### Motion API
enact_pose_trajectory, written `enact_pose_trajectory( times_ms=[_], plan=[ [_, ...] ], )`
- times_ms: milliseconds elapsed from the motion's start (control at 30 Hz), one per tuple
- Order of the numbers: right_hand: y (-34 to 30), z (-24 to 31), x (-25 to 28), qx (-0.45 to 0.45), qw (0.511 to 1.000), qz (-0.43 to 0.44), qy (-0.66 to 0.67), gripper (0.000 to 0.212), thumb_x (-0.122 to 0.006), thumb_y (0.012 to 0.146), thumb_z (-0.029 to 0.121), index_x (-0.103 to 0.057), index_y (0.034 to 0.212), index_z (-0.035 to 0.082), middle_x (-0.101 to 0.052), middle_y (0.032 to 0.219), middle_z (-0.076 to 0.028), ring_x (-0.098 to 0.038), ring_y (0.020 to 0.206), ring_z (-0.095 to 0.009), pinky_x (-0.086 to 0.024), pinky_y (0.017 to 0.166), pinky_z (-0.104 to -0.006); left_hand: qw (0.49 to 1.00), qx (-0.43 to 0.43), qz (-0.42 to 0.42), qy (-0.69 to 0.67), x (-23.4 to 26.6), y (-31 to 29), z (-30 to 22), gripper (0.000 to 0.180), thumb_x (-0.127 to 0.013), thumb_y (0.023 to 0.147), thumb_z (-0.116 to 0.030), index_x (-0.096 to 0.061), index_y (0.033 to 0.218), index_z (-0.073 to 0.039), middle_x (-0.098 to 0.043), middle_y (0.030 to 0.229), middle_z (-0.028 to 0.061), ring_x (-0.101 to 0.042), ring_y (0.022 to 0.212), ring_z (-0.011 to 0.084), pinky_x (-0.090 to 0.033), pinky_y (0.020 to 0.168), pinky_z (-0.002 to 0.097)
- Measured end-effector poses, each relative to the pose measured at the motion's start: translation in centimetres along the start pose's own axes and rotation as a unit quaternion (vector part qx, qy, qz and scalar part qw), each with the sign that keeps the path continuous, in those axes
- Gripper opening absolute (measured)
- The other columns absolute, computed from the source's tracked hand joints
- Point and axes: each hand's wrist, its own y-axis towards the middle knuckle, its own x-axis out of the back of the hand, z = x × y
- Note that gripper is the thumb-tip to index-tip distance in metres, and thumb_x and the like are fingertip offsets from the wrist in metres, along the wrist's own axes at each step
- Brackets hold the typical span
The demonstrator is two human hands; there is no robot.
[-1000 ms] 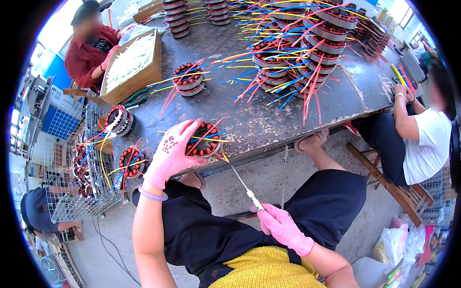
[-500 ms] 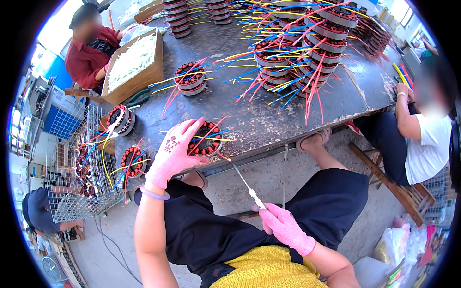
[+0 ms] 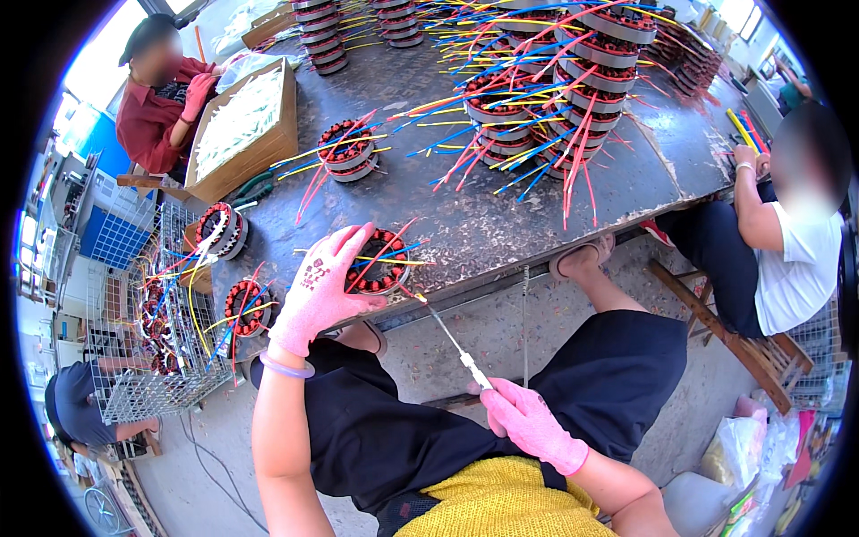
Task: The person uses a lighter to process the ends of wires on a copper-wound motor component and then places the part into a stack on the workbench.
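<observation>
A ring-shaped motor stator (image 3: 392,242) with red and dark windings and red, blue and yellow wire leads sits at the table's near edge. My left hand (image 3: 324,288), in a pink glove, is closed round its left side, the thumb along the near rim. In my right hand (image 3: 534,428), also pink-gloved, is a thin metal rod tool with a white handle (image 3: 478,372), gripped over my lap. The rod slants up and left, its far end meeting a red lead's end beside the stator. How tip and lead are joined is too small to tell.
Tall stacks of wired stators (image 3: 599,80) stand on the dark table (image 3: 501,242); single stators (image 3: 347,152) lie nearer. A carton (image 3: 268,134) of white pieces and green-handled pliers (image 3: 255,190) are at left, above a wire basket (image 3: 157,394). People sit left and right.
The view has shifted slightly. My hands, the stator and the rod tool hold nearly the same pose. At far left, the co-worker's gloved hand has risen above the carton's side.
</observation>
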Motion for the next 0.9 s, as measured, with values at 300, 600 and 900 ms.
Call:
enact_pose_trajectory(
  times_ms=[300, 600, 900],
  plan=[
    [0.3, -1.1, 0.1, 0.007, 1.000, 0.005, 0.012, 0.035, -0.048, 0.103, 0.026, -0.058, 0.124, -0.001, -0.052, 0.065, -0.001, -0.049, 0.057, -0.009, -0.041, 0.055, -0.0282, 0.999, 0.020, 0.023, -0.018, 0.1, 0.1, 0.1, 0.100, -0.088, 0.062, -0.028, -0.042, 0.148, -0.007, -0.046, 0.145, 0.0203, -0.044, 0.135, 0.0390, -0.035, 0.113, 0.0454],
    [0.2, -0.6, 0.3, 0.010, 1.000, 0.005, -0.022, 0.035, -0.048, 0.103, 0.026, -0.058, 0.122, -0.001, -0.054, 0.066, -0.004, -0.052, 0.058, -0.011, -0.043, 0.056, -0.0299, 1.000, 0.018, 0.015, -0.003, -0.1, 0.0, 0.0, 0.099, -0.088, 0.061, -0.030, -0.043, 0.147, -0.007, -0.048, 0.144, 0.0190, -0.046, 0.131, 0.0381, -0.037, 0.111, 0.0448],
    [0.1, -0.3, 0.4, 0.004, 1.000, 0.008, -0.021, 0.036, -0.048, 0.103, 0.026, -0.058, 0.124, -0.001, -0.053, 0.067, -0.003, -0.051, 0.059, -0.010, -0.044, 0.057, -0.0287, 0.999, 0.029, 0.028, -0.012, 0.0, 0.2, 0.0, 0.099, -0.088, 0.063, -0.031, -0.042, 0.149, -0.009, -0.046, 0.146, 0.0199, -0.043, 0.135, 0.0385, -0.035, 0.113, 0.0449]
  ],
)
